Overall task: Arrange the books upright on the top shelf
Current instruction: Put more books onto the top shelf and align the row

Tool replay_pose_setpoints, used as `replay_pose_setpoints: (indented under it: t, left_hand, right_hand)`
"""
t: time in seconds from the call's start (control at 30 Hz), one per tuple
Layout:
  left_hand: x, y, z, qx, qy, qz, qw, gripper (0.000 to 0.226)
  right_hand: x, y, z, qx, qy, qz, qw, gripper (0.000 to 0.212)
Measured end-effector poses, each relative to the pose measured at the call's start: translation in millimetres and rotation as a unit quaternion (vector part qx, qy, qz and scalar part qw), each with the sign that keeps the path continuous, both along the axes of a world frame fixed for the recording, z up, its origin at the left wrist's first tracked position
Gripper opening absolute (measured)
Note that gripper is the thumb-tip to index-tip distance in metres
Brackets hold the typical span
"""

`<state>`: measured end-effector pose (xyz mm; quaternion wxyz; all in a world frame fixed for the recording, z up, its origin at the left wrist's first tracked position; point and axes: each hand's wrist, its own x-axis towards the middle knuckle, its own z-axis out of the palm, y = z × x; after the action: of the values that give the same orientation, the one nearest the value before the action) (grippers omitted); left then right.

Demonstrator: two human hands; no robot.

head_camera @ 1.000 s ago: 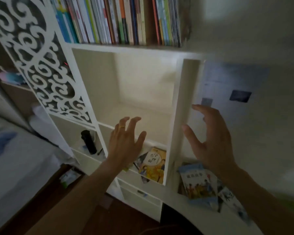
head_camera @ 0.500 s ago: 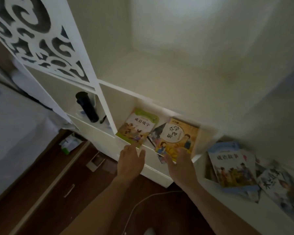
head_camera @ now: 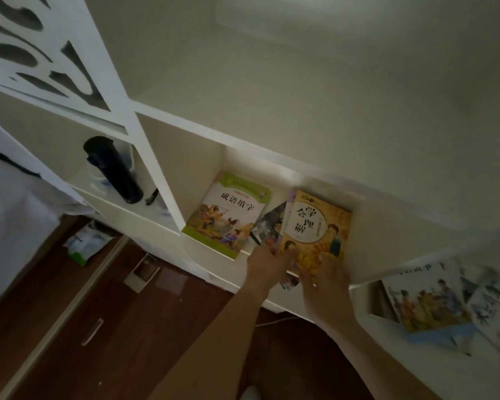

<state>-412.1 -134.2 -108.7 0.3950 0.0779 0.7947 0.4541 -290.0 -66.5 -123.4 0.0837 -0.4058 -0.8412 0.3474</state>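
Two hands are working the same book in the lower cubby. Left hand [head_camera: 267, 262] is touching the near-left corner of the orange book [head_camera: 318, 226], thumb reaching over the cover; right hand [head_camera: 326, 280] is lying on the near edge just beside it, fingers spreading over the cover. Whether either is gripping under the edge: cannot tell, frame is blurring there. Hands are almost touching each other.

Orange book is lying flat, face up, partly overlapping a darker book [head_camera: 267, 226] underneath. Long axis is running from about 6 to 12 o'clock, leaning slightly toward 1, straight out from the hands. Green-bordered book [head_camera: 228, 215] is lying flat at 10 o'clock from the left hand, just beside the dark one, untouched.

More books [head_camera: 427, 301] are lying flat in the next cubby at 3 o'clock from the right hand, well apart.

Key relation: the book is directly ahead at 12, the near short edge is under both hands, and neither is clearly nearer. Judging from that, the near edge is the one to lift, then the book is going up past the empty shelf board [head_camera: 300, 90] at 12 o'clock; top shelf isn't in view.

Risk, my guess: the dark book is sliding out along with the orange one.

Black flask [head_camera: 113, 168] is standing in the left cubby at 10 o'clock, out of the way.
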Motion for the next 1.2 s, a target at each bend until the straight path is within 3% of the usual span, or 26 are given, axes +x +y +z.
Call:
replay_pose_setpoints:
  t: [0.1,0.17,0.27,0.33,0.43,0.53,0.6,0.7,0.77,0.87,0.97,1.07,1.13,1.2]
  left_hand:
    - [-2,-8,8,0.065,-0.003,0.001,0.998,0.044]
    - [-10,-19,15,0.135,-0.089,0.048,0.986,0.039]
    - [-30,-47,22,0.186,-0.16,0.081,0.966,0.037]
    - [-46,-64,29,0.172,-0.106,0.089,0.975,0.025]
    - [-66,-79,25,0.113,0.004,0.157,0.981,0.036]
    - [-73,-79,5,-0.009,0.056,0.262,0.963,0.069]
    - [-78,-75,-3,0.001,-0.01,0.33,0.944,0.08]
    - [-89,-76,-14,0.088,-0.121,0.378,0.914,0.057]
    - [-95,-79,-17,0.107,-0.157,0.38,0.905,0.041]
    - [-101,-77,-13,0.134,-0.219,0.391,0.884,0.047]
    - [-106,-70,-13,0.131,-0.246,0.387,0.879,0.048]
    - [-105,-70,-17,0.136,-0.256,0.387,0.875,0.04]
    - [-103,-75,-16,0.167,-0.278,0.358,0.876,0.022]
    - [-99,-80,-16,0.209,-0.288,0.345,0.869,0.029]
  right_hand:
    - [0,8,3,-0.01,0.05,-0.015,0.999,0.039]
    - [0,11,9,-0.107,0.081,-0.059,0.989,0.059]
    - [-13,7,27,-0.255,0.132,-0.142,0.947,0.044]
    - [-34,1,34,-0.367,0.163,-0.162,0.901,0.024]
    - [-74,-19,32,-0.441,0.245,-0.165,0.847,0.025]
    - [-115,-41,19,-0.404,0.25,-0.16,0.866,0.031]
    - [-134,-51,14,-0.364,0.221,-0.132,0.895,0.032]
    - [-142,-48,17,-0.298,0.122,-0.076,0.944,0.026]
    - [-128,-46,19,-0.217,0.005,-0.04,0.975,0.039]
    - [-82,-55,27,-0.135,-0.066,-0.137,0.979,0.057]
    - [-51,-56,29,-0.178,-0.006,-0.305,0.935,0.067]
    - [-48,-33,16,-0.334,0.057,-0.425,0.84,0.067]
    - [-48,-20,16,-0.398,0.106,-0.444,0.796,0.038]
    - [-47,-11,18,-0.429,0.118,-0.446,0.777,0.015]
